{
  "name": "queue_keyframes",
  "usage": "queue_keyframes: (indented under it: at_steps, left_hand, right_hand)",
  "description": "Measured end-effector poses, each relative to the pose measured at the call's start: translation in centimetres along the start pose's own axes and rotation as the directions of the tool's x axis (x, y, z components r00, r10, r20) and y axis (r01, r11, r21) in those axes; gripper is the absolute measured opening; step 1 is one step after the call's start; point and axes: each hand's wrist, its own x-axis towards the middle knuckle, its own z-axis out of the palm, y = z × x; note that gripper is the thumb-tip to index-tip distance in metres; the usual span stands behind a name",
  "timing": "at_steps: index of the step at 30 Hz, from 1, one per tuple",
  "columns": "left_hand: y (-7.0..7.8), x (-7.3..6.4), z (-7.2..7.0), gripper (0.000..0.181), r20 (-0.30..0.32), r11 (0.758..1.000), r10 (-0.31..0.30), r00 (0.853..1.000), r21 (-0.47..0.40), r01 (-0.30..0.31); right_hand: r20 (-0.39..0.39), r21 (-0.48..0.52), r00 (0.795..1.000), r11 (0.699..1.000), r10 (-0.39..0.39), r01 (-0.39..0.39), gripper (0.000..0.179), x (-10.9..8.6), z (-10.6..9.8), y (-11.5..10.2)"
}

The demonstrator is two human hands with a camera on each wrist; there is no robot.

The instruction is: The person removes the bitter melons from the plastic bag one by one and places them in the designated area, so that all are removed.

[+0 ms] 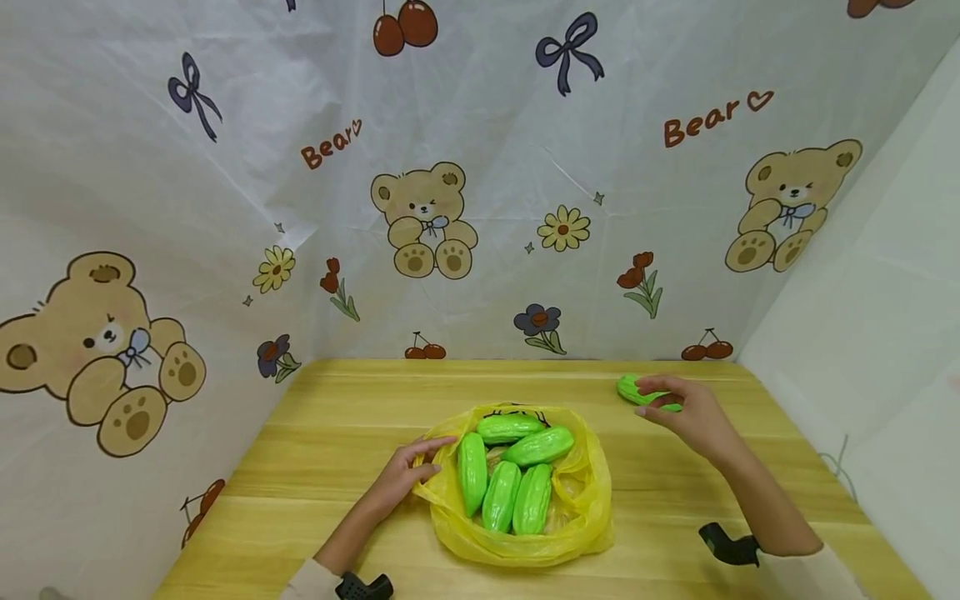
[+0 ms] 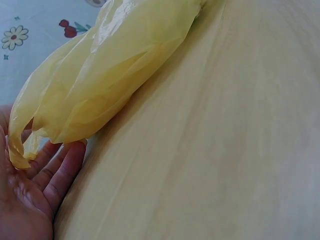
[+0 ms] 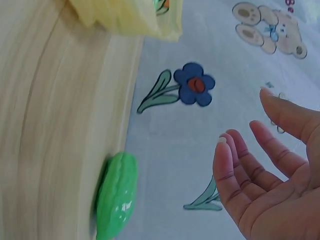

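A yellow plastic bag (image 1: 517,550) stands with its mouth spread on the table, several glossy green bitter gourds (image 1: 531,500) inside it. At the bag's left rim is my left hand (image 1: 397,479), index finger stretched along the edge, thumb apart below. The left wrist view has its relaxed fingers against the bag (image 2: 110,85), a handle loop hanging over the palm. Above another bitter gourd (image 1: 628,388) at the back right hovers my right hand (image 1: 697,421), thumb and fingers spread. In the right wrist view a gap separates it from that bitter gourd (image 3: 117,197).
The wooden table (image 1: 360,392) meets a printed cloth (image 1: 487,192) with bears and flowers at the back and left. A white wall (image 1: 885,333) rises on the right, with a thin cable (image 1: 843,475) near the table's right edge.
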Motion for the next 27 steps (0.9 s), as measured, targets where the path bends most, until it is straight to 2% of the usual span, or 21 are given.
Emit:
queue_keyframes:
  at_steps: [8, 14, 20, 27]
  left_hand:
    - [-0.1, 0.2, -0.1, 0.046, -0.001, 1.000, 0.006, 1.000, -0.001, -0.006]
    - [-0.3, 0.0, 0.0, 0.046, -0.003, 1.000, -0.010, 1.000, -0.022, 0.010]
    - [0.0, -0.1, 0.0, 0.047, -0.006, 1.000, -0.016, 1.000, -0.024, 0.016]
    - [0.1, -0.1, 0.1, 0.047, 0.001, 0.999, -0.011, 1.000, -0.031, 0.011]
  right_hand:
    - [0.040, 0.116, 0.999, 0.993, -0.019, 0.015, 0.035, -1.7, 1.8, -3.0]
    - [0.083, 0.168, 0.996, 0.986, -0.021, 0.007, 0.035, -2.5, 3.6, -3.7]
    - [0.109, 0.214, 0.994, 0.977, -0.024, 0.000, 0.034, -2.6, 5.0, -4.3]
    - [0.123, 0.260, 0.989, 0.964, -0.087, 0.053, 0.032, -2.0, 6.3, -4.6]
